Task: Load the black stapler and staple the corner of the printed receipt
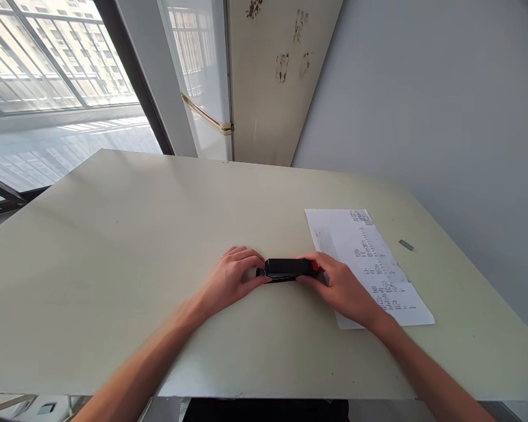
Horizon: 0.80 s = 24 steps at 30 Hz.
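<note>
A black stapler (288, 268) with a red part at its right end lies on the table in front of me, its length running left to right. My left hand (236, 274) grips its left end between thumb and fingers. Around the right end, by the red part, my right hand (341, 286) is closed with thumb and fingers on either side. Beneath my right hand and wrist is a printed sheet of paper (356, 252), partly covered by them. A small grey strip that looks like staples (406, 245) rests to the right of the paper.
The pale table (158, 234) stretches out on all sides of the stapler. A grey wall (444, 105) borders its right side. Beyond the far edge stands a fridge (264, 117) with a gold-coloured handle (206, 117), and a window (61, 76) is at the far left.
</note>
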### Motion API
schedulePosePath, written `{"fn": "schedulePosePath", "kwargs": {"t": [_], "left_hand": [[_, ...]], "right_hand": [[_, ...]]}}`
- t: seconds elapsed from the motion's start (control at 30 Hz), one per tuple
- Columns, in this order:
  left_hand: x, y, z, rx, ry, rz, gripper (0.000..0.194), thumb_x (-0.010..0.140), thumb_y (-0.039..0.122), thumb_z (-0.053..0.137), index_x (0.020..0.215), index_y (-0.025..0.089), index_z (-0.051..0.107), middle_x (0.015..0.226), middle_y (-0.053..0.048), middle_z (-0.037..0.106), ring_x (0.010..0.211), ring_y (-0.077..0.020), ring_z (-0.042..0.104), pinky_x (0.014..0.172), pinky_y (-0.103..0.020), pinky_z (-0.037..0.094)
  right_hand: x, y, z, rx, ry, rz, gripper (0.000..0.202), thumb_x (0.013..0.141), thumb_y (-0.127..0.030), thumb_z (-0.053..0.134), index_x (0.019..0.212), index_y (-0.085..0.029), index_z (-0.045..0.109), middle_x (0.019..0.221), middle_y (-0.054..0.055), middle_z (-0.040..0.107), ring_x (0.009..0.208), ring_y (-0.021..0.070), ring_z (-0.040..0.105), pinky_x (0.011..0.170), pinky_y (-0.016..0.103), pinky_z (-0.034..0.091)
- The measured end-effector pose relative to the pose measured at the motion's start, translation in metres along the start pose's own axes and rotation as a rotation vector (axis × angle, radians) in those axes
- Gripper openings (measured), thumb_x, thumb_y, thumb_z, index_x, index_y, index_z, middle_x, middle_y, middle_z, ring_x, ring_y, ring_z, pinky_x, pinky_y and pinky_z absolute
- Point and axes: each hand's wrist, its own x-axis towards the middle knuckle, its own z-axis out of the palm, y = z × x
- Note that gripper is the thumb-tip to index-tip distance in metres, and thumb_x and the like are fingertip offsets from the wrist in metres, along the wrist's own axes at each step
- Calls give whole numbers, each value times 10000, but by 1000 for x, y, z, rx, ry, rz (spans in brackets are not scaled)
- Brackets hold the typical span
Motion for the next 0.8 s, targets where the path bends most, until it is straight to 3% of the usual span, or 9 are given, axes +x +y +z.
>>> {"fn": "schedulePosePath", "kwargs": {"t": [0.2, 0.4, 0.6, 0.73, 0.8], "left_hand": [[-1, -2, -2, 19, -5, 33, 156, 994, 369, 678, 961, 216, 680, 1045, -28, 772, 951, -216, 694, 913, -380, 442], [-1, -4, -2, 11, -12, 26, 146, 997, 368, 668, 961, 227, 688, 1016, -22, 776, 950, -222, 683, 905, -379, 456], [1, -2, -6, -34, -39, -53, 178, 967, 400, 697, 992, 224, 684, 1071, -39, 755, 1001, -227, 666, 941, -382, 483], [-4, -9, -23, -110, -127, -186, 424, 860, 497, 791, 1189, 258, 670, 1191, -51, 711, 1086, -246, 660, 949, -379, 515], [-9, -17, -33, -128, -130, -223, 439, 864, 510, 773, 1217, 272, 665, 1214, -46, 708, 1077, -243, 665, 943, -377, 522]], "right_hand": [[-3, -3, -1, 4, -6, 10, 256, 1017, -430, 576, 1257, -356, 630, 1205, 18, 709, 1022, 240, 640, 800, 367, 531], [-9, 1, 2, 84, -10, 101, 402, 1046, -569, 468, 1352, -345, 603, 1231, 43, 709, 1057, 258, 654, 842, 396, 538], [-9, 1, 14, 257, 194, 166, 454, 1088, -565, 328, 1382, -318, 568, 1414, 57, 671, 1255, 269, 625, 944, 424, 536], [-8, -1, 25, 225, 256, 198, 452, 1086, -564, 325, 1395, -317, 543, 1422, 69, 676, 1111, 267, 688, 921, 465, 547], [-9, 1, 29, 221, 275, 196, 457, 1085, -566, 319, 1388, -313, 550, 1411, 73, 683, 1124, 274, 688, 949, 483, 544]]}}
